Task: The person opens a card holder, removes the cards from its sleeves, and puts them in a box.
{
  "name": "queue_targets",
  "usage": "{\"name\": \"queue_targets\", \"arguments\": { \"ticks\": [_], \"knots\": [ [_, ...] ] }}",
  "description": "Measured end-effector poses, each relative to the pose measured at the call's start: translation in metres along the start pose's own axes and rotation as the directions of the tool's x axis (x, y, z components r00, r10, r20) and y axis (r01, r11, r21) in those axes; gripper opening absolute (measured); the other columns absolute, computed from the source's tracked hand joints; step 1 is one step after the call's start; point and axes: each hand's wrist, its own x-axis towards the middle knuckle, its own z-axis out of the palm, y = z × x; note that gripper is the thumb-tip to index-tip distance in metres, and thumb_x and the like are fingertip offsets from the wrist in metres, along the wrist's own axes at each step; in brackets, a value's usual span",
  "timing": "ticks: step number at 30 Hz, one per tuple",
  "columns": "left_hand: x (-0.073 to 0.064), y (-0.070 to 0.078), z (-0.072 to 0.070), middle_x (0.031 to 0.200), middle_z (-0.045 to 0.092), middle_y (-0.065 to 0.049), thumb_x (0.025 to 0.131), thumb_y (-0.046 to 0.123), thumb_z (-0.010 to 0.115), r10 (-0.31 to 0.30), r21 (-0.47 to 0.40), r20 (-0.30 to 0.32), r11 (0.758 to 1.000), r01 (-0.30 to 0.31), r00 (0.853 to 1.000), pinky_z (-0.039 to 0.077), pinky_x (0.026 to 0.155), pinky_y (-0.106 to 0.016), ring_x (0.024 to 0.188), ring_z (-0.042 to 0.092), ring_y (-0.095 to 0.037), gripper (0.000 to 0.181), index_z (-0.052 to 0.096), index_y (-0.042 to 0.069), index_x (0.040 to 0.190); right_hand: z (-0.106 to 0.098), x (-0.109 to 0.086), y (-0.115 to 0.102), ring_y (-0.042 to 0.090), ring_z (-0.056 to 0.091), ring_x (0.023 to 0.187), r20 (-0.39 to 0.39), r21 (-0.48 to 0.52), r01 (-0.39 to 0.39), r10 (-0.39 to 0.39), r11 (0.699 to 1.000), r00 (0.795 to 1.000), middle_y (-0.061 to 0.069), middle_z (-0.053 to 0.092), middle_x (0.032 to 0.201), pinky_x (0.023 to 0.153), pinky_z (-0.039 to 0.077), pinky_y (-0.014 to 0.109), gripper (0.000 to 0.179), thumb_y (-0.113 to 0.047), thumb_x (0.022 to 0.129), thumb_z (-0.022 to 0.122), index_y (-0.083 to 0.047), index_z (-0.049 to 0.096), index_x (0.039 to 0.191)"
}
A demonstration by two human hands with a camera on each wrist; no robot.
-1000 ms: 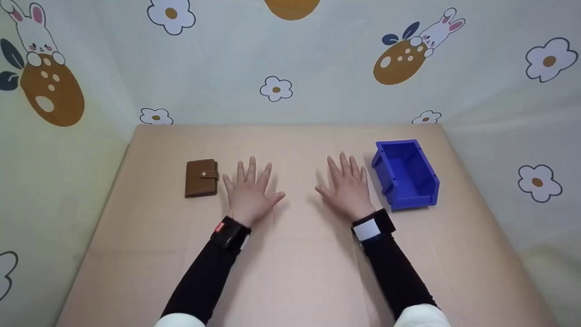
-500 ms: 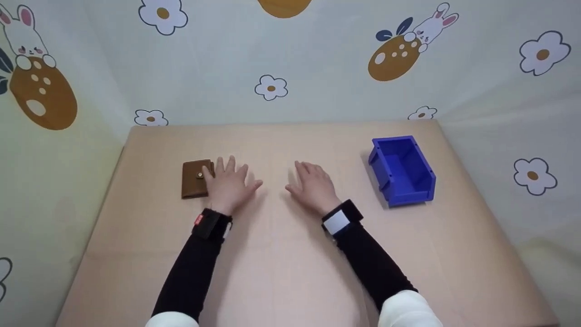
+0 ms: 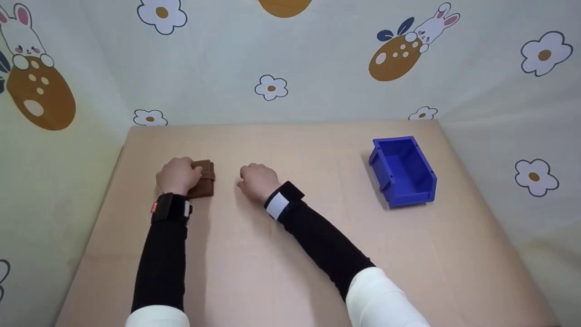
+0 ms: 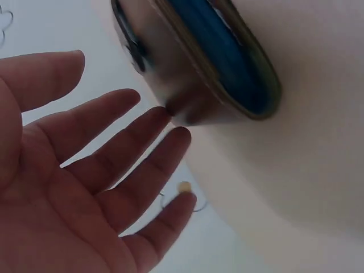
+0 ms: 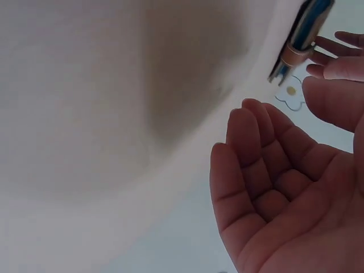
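Observation:
A brown wallet (image 3: 204, 187) with a snap strap lies at the left of the table. In the left wrist view its edge shows blue inside the brown cover. My left hand (image 3: 177, 176) is at the wallet's left side and overlaps it in the head view. From the left wrist, the fingers (image 4: 114, 165) look loosely bent with the thumb apart; whether the fingertips touch the wallet I cannot tell. My right hand (image 3: 258, 181) hovers to the right of the wallet, its fingers (image 5: 244, 136) loosely curled around nothing.
A blue open-front plastic bin (image 3: 404, 175) stands at the right of the table (image 3: 317, 150). Patterned cloth walls (image 3: 218, 68) with flowers and rabbits rise behind the table and along both sides.
Both hands have moved left from the middle of the table. The left hand has passed over the wallet to its left side; the right hand's spread fingers have curled. The wallet and bin stay put.

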Motion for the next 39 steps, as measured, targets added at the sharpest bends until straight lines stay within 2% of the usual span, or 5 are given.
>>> {"name": "queue_targets", "arguments": {
  "ticks": [7, 14, 19, 27, 39],
  "knots": [
    [0.006, -0.013, -0.001, 0.111, 0.062, -0.03, 0.099, 0.024, 0.051, -0.07, -0.052, 0.017, 0.996, 0.071, 0.997, 0.048, 0.079, -0.055, 0.092, 0.059, -0.039, 0.041, 0.059, -0.012, 0.116, 0.009, 0.019, -0.02, 0.019, 0.064, 0.094, 0.051, -0.001, -0.023, 0.023, 1.0, 0.998, 0.005, 0.068, 0.102, 0.077, 0.052, 0.034, 0.029, -0.034, 0.099, 0.058, -0.01, 0.07, 0.109],
    [0.004, -0.019, 0.0, 0.106, 0.061, -0.027, 0.098, 0.024, 0.052, -0.127, -0.084, 0.076, 0.988, 0.133, 0.989, 0.048, 0.074, -0.047, 0.086, 0.056, -0.034, 0.042, 0.059, -0.014, 0.113, 0.017, 0.029, -0.033, 0.018, 0.065, 0.09, 0.055, 0.004, -0.03, 0.029, 1.0, 0.998, 0.004, 0.069, 0.1, 0.074, 0.053, 0.034, 0.026, -0.034, 0.099, 0.058, -0.011, 0.07, 0.104],
    [0.004, -0.021, 0.001, 0.103, 0.061, -0.026, 0.098, 0.024, 0.053, -0.125, -0.104, 0.076, 0.986, 0.132, 0.989, 0.047, 0.076, -0.046, 0.086, 0.055, -0.033, 0.041, 0.059, -0.015, 0.111, 0.02, 0.032, -0.041, 0.017, 0.065, 0.087, 0.044, 0.029, -0.042, 0.041, 0.999, 0.998, 0.003, 0.069, 0.097, 0.071, 0.053, 0.033, 0.024, -0.032, 0.099, 0.059, -0.011, 0.069, 0.105],
    [0.004, -0.02, 0.002, 0.111, 0.061, -0.031, 0.098, 0.023, 0.054, -0.117, -0.123, 0.063, 0.985, 0.124, 0.991, 0.048, 0.082, -0.05, 0.092, 0.058, -0.036, 0.043, 0.058, -0.017, 0.114, 0.028, 0.037, -0.052, 0.014, 0.062, 0.078, 0.036, 0.044, -0.071, 0.069, 0.996, 0.997, 0.002, 0.069, 0.095, 0.064, 0.052, 0.031, 0.022, -0.029, 0.099, 0.056, -0.011, 0.068, 0.103],
    [0.005, -0.022, 0.002, 0.097, 0.062, -0.024, 0.098, 0.021, 0.054, -0.126, -0.148, 0.064, 0.98, 0.134, 0.99, 0.047, 0.078, -0.045, 0.083, 0.055, -0.033, 0.037, 0.061, -0.015, 0.106, 0.032, 0.044, -0.06, 0.012, 0.061, 0.075, 0.042, 0.087, -0.151, 0.148, 0.985, 0.988, 0.001, 0.069, 0.094, 0.063, 0.05, 0.029, 0.026, -0.036, 0.098, 0.06, -0.012, 0.068, 0.101]
  ]
}}
